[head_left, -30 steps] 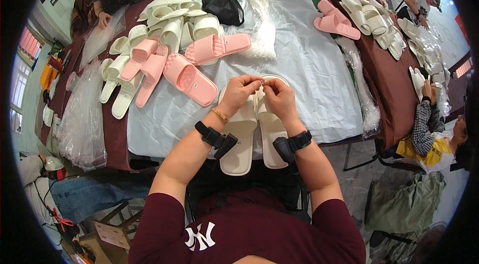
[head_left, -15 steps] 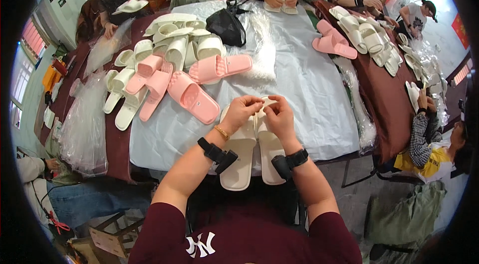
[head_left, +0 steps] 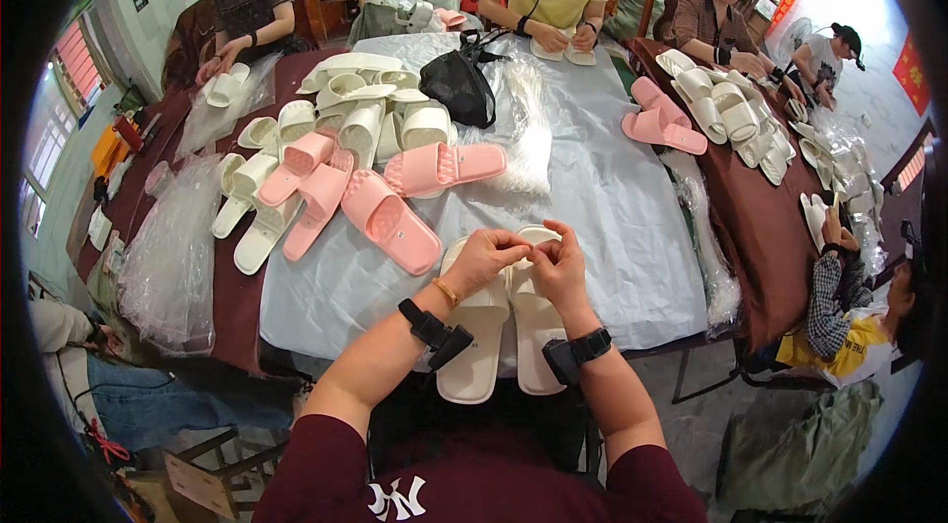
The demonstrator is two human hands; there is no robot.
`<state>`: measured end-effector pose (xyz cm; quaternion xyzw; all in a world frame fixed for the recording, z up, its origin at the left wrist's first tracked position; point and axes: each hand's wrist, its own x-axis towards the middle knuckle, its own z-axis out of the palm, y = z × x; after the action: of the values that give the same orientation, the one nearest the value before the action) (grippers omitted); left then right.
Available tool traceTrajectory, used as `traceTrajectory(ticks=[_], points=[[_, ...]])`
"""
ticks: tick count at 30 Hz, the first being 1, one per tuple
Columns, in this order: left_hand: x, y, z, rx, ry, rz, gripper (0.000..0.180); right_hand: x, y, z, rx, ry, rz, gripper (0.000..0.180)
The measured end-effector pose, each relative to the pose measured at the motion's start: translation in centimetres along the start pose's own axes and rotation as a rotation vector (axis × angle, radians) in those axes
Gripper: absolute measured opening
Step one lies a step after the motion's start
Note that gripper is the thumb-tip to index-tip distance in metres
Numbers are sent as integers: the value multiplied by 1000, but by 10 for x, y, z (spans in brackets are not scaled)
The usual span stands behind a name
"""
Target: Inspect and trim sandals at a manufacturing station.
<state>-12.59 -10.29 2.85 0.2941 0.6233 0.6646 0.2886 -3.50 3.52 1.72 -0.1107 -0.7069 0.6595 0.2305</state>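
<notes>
Head view: both hands are meeting over the toe end of a pair of cream slippers [head_left: 504, 325], which are lying side by side, soles down, at the near edge of the surface [head_left: 612, 227] with their heels overhanging toward the person. The left hand [head_left: 486, 259] and the right hand [head_left: 559, 268] are pinching something small between fingertips; each grip is narrow, closed on that bit, which is too small to identify.

The risk, as I judge it, is lying in that overhang: the pair is sitting half off the pale cloth, so a tug from the pinching fingers could be tipping one slipper off the edge. The tiny pinched piece could also be slipping loose, since only the fingertips are holding it.

Just beyond the hands, a pink slipper [head_left: 391, 221] is lying aslant, near the pair's left side and close enough to crowd the left wrist. A second pink slipper [head_left: 444, 167] is resting behind it. Farther on, a heap of cream and pink slippers [head_left: 346, 118] is filling the left half of the surface, with a black bag [head_left: 459, 83] and clear plastic sleeves [head_left: 528, 128] beside it. Other people are working at the far edge and along the right.
</notes>
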Motion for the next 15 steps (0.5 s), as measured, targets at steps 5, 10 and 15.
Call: traceTrajectory(ticks=[5, 10, 15], points=[[2, 3, 4, 16, -16, -25, 20, 0, 3, -6, -23, -1, -11, 44], [-3, 0, -7, 61, 32, -26, 20, 3, 3, 4, -53, -31, -25, 42], [5, -6, -3, 108, 5, 96, 24, 5, 7, -2, -79, -12, -38, 39]])
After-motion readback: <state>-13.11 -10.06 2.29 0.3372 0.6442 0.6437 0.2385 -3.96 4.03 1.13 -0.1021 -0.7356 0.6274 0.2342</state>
